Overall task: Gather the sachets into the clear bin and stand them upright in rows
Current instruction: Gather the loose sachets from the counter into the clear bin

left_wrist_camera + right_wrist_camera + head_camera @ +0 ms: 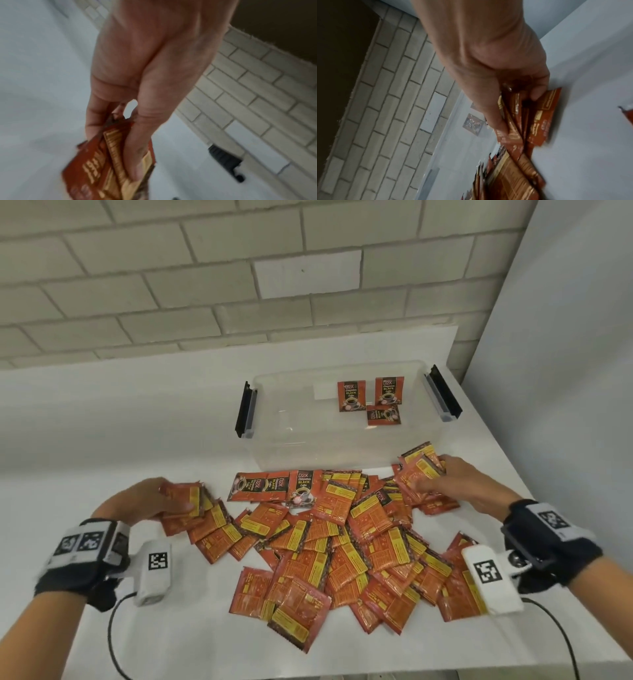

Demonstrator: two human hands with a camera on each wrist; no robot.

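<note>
Because one at a time is slow, my left hand (144,498) and right hand (455,484) each pinch a bunch of sachets (329,546) beside the clear bin (274,440).

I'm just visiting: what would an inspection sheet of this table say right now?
Surface: white table, against a brick wall.
Job's things: clear bin holds three sachets; big loose pile in front of it.
Clutter: nothing seen.
Grips: left hand holds a bunch of sachets; right hand holds another bunch.
Cables: black leads trail from both wrist cameras.
Surroundings: grey side wall at right.
</note>
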